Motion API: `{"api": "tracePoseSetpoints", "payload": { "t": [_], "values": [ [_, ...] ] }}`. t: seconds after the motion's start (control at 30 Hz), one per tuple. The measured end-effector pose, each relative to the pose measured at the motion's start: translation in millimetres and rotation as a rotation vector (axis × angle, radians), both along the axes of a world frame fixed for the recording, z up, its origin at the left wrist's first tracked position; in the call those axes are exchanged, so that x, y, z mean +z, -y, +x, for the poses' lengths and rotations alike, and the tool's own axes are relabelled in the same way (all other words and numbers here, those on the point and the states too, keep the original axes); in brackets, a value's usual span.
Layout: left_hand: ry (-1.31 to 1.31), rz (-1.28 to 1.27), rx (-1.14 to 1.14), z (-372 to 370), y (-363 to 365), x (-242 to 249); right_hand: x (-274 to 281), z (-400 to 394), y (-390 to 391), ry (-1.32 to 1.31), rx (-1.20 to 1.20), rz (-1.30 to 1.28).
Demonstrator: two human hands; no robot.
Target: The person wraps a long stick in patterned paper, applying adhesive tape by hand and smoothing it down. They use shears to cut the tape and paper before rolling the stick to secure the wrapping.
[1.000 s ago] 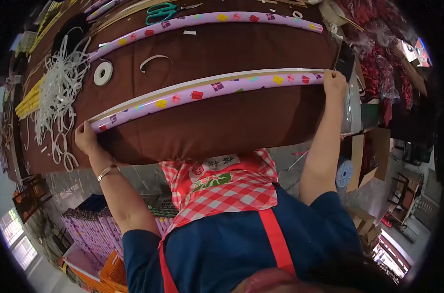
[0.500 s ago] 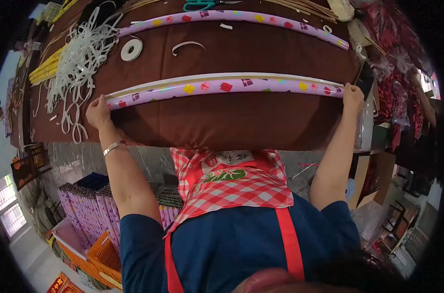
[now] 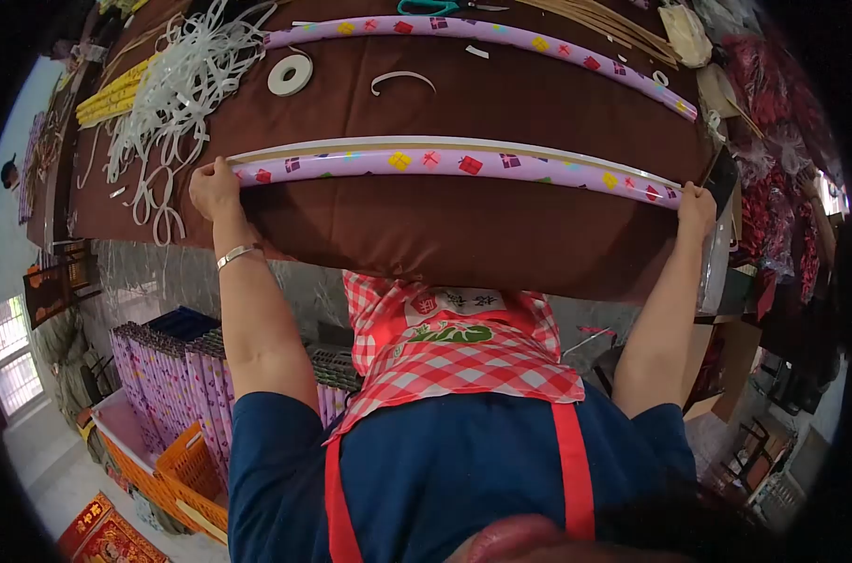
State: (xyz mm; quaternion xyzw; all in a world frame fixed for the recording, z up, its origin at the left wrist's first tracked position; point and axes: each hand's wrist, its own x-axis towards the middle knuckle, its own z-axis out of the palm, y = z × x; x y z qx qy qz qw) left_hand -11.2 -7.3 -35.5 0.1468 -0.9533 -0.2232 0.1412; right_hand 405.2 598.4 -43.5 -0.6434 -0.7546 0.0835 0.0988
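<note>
A long roll of purple wrapping paper [image 3: 454, 161] with coloured gift prints lies across the brown-covered table [image 3: 407, 235]. Along its far edge runs a white strip [image 3: 369, 143], apparently tape. My left hand [image 3: 218, 192] grips the roll's left end, thumb and fingers pinched together. At the right end, my right hand [image 3: 696, 208] is closed on the same roll. Farther back rests a second purple roll [image 3: 501, 36], touched by neither hand. Between the two rolls are a white tape roll [image 3: 290, 74] and a curled white strip [image 3: 403, 75].
A tangle of white strips [image 3: 177, 89] hangs over the table's left side, beside yellow rolls [image 3: 116, 98]. Teal-handled scissors [image 3: 428, 7] lie at the far edge. Below left, an orange basket [image 3: 187, 460] stands by many upright purple rolls [image 3: 154, 375]. Red plastic-wrapped bundles [image 3: 773, 122] are at right.
The view has turned slightly, so the table and its things appear shifted right. Both hands still hold the ends of the near roll.
</note>
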Motion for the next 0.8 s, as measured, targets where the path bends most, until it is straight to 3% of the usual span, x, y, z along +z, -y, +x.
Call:
{"api": "tracePoseSetpoints", "payload": {
  "t": [0.8],
  "values": [
    [0.204,0.020,0.086,-7.0,-7.4,9.3,12.9,-15.2,-4.6,0.145,-0.029,-0.072]
  ]
}}
